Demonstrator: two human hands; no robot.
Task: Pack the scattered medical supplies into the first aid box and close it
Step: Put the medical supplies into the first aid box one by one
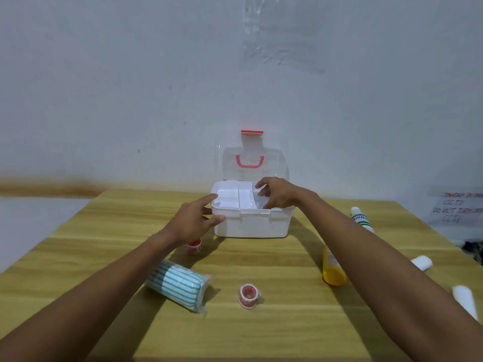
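A white first aid box (251, 226) stands open at the far middle of the wooden table, its clear lid (230, 163) with a red handle raised against the wall. A white divided tray (235, 195) sits in its top. My left hand (194, 220) touches the box's left front corner, fingers apart, holding nothing. My right hand (277, 195) hovers over the tray's right side with fingers spread. On the table lie a green-striped bandage roll (180, 286), a red tape roll (248, 296), a second red tape roll (194, 246) partly under my left wrist, and a yellow bottle (333, 270).
A white bottle with a green label (360, 219) lies at the right beyond my right arm. Two white items (422, 262) (465, 300) lie near the table's right edge. The wall stands right behind the box. A paper sign (457, 207) leans at the far right.
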